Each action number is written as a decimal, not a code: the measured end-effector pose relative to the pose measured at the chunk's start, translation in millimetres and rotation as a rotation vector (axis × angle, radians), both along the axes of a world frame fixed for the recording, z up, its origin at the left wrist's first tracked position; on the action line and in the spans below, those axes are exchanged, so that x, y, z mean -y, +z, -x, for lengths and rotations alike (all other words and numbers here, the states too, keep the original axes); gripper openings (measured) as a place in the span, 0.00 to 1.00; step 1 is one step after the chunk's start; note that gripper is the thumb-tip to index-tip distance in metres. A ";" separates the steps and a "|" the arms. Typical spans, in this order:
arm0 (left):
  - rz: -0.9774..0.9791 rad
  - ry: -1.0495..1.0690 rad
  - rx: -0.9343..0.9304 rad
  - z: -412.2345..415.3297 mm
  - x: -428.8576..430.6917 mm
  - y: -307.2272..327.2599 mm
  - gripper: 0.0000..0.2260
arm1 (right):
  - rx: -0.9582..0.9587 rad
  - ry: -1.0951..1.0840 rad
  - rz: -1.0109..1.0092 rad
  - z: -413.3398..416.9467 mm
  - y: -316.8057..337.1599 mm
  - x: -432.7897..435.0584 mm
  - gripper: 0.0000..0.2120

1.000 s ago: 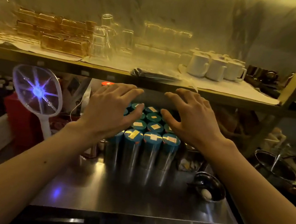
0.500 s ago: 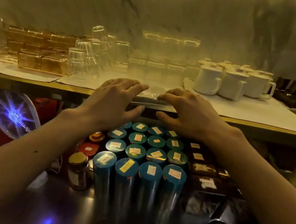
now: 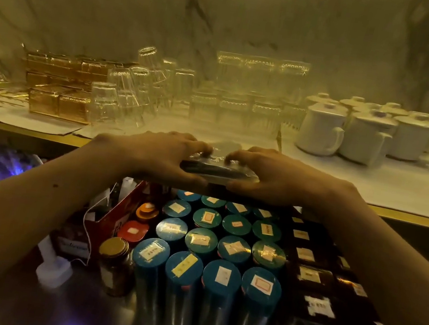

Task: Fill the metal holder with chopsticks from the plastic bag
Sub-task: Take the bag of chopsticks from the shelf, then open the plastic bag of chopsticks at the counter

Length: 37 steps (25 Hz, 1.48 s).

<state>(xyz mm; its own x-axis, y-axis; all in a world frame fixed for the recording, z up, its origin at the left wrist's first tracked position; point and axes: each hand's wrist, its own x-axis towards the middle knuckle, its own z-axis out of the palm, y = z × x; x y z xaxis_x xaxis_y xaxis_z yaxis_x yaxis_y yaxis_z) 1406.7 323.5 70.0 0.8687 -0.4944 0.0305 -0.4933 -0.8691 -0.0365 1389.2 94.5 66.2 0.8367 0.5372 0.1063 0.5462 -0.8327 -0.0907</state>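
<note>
Two bare forearms, left forearm (image 3: pixel 40 208) and right forearm (image 3: pixel 378 253), slim, smooth, uncovered to the wrists. Each ends in a bare grip: left grip (image 3: pixel 164 154), right grip (image 3: pixel 276 175). A small dark mole (image 3: pixel 55 185) sits on the left forearm, well back from the left grip.

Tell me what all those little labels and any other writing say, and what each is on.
No text reads clearly.
Teal canister lids: paper labels, too blurred.
Dark packets: white labels, too blurred.
Red box: white lettering, partly hidden, unreadable.
Dark container: handwritten white label, illegible.
Plastic bag gripped by left hand and right hand: no print visible.
</note>
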 end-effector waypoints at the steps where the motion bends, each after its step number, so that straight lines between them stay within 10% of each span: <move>1: -0.006 -0.016 -0.003 -2.0 -0.7 -1.2 0.33 | 0.018 -0.008 0.009 -2.0 -0.5 1.1 0.26; 21: 0.397 -0.571 0.248 69.4 -55.1 -12.3 0.19 | 0.424 -0.419 -0.155 171.6 6.8 -75.6 0.11; 37: 0.623 -1.133 -0.337 285.1 123.0 -80.3 0.20 | 0.487 -1.320 -0.276 538.6 -31.0 -11.5 0.21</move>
<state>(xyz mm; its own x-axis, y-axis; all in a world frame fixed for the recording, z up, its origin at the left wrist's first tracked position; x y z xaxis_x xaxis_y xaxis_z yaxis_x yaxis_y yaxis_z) 1121.6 200.5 -10.4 0.0008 -0.9249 0.3801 -0.8553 0.1963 0.4796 850.6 106.0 35.1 0.5489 -0.6747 0.4935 -0.5757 -0.7331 -0.3621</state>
